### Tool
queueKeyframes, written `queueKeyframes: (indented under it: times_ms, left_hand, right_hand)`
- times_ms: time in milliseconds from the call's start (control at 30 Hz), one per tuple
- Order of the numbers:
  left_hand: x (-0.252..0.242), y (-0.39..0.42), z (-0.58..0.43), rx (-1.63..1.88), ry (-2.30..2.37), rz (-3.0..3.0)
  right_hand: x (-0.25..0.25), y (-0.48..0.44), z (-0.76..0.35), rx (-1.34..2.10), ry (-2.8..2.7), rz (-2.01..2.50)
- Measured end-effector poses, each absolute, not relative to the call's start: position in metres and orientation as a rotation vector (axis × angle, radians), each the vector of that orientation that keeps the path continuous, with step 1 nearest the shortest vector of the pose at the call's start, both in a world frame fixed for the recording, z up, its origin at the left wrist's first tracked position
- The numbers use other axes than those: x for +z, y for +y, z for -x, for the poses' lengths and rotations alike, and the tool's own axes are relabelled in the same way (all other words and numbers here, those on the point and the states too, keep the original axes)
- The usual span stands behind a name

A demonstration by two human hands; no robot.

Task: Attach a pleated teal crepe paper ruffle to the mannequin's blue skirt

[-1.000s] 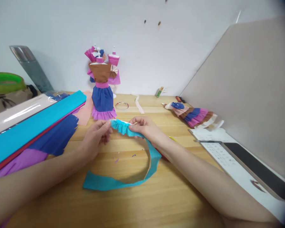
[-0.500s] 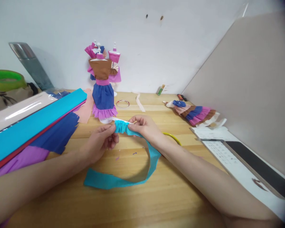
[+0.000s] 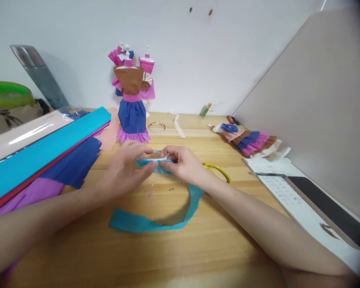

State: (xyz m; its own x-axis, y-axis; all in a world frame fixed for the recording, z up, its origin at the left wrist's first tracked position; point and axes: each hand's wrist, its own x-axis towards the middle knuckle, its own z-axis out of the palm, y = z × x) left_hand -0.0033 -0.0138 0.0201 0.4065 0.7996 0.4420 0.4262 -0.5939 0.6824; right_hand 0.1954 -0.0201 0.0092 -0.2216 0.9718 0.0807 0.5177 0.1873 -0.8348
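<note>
Between my hands is a turquoise strip of what looks like crepe paper (image 3: pixel 138 227), gathered at its upper end. A narrow white band shows along the gathered edge. My right hand (image 3: pixel 181 162) pinches the strip between thumb and fingers. At the left end of the gathers, my left hand (image 3: pixel 127 168) has its thumb pressed to the front of the strip with its fingers curved behind. The strip's loose length curls down onto the wooden table (image 3: pixel 156 256). Just behind my hands stands a small dress form (image 3: pixel 131 114) in a brown, blue and pink paper dress.
Rolled and loose coloured paper (image 3: pixel 54 136) lies at left, by a grey bottle (image 3: pixel 42 76). A yellow ring-shaped object (image 3: pixel 223 172) is beside my right wrist. Farther right are a ruffled paper dress (image 3: pixel 249 140) and a white-and-black flat board (image 3: pixel 306 208). A patterned ring (image 3: pixel 156 127) lies behind.
My left hand has moved up and turned, its thumb now across the front of the gathers. The gathered end now lies more edge-on. The view has tilted slightly downward.
</note>
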Motion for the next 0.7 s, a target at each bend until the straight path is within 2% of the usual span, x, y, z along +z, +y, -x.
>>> queueKeyframes:
  times_ms: [133,300,700]
  left_hand:
    - [0.009,-0.011,0.0,0.835,0.996,-2.211]
    - [0.002,-0.005,0.002,0.726,0.983,-2.108]
    - [-0.006,0.001,0.002,0.765,0.925,-2.013]
  right_hand:
    - [0.007,-0.023,-0.195,0.91,-1.92,1.278]
    - [0.004,-0.022,-0.195,0.89,-1.914,1.282]
    - [0.012,-0.039,-0.184,0.317,-2.029,1.677]
